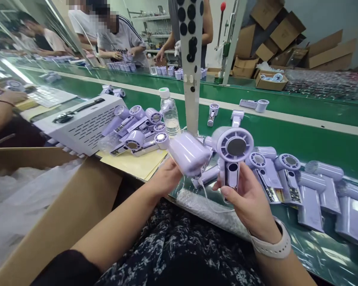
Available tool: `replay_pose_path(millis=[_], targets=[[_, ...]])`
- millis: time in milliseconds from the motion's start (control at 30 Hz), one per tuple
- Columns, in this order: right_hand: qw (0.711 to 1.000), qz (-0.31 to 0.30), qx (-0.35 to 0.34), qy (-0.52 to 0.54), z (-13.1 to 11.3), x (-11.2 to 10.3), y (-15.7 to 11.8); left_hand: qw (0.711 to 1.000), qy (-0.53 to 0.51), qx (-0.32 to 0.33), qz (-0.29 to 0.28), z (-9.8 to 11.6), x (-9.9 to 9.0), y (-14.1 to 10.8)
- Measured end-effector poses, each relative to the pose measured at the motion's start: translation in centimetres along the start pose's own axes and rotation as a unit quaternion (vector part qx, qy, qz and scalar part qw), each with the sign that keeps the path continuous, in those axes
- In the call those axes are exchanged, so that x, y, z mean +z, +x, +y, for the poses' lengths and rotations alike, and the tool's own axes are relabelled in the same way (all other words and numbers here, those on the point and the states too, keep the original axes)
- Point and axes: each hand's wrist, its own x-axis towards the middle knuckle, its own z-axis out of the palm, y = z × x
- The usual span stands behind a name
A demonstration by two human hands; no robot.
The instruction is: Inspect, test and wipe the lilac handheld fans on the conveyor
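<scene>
My left hand (168,176) is closed around a smooth, glossy lilac casing (188,153), slightly blurred. It looks like another handheld fan, but its front does not show. Fingers of my right hand (249,196) wrap the handle of a lilac handheld fan (235,147), held upright. Its round spoked head, with a dark disc in the middle, faces me. A thin white cable (207,194) hangs below the two pieces; which one it joins I cannot tell. More lilac fans (289,167) lie to the right of my right hand, and a heap of them (135,139) is beyond my left hand.
A white vented metal box (86,131) with a black cord stands left. A water bottle (170,115) is by a white post (191,91). An open carton (56,222) with plastic bags sits lower left. Co-workers (122,43) work across the green belt (286,123).
</scene>
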Motion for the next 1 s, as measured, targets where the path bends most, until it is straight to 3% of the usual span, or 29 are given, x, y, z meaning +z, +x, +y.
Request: replay_pose_path(millis=[67,300,567,767,1000], targets=[[1.0,0.013,0.003,0.002,-0.6,-0.6,-0.2,1.0,-0.018,-0.022,0.011,-0.4,0.1,0.0],[0.997,0.019,0.017,0.077,-1.9,-1.1,-1.4,0.988,-0.079,-0.045,-0.126,-0.8,2.8,-1.4],[0.992,0.024,0.044,0.114,-1.8,-1.4,-2.4,0.978,-0.05,-0.044,-0.199,-1.5,3.8,-1.4],[0.988,0.02,0.076,0.136,-1.9,-1.3,-2.2,0.98,-0.08,-0.05,-0.174,-1.3,4.1,-1.7],[0.987,-0.003,0.058,0.149,-1.8,-1.3,-2.0,0.979,-0.097,-0.046,-0.173,-0.7,4.1,-1.9]])
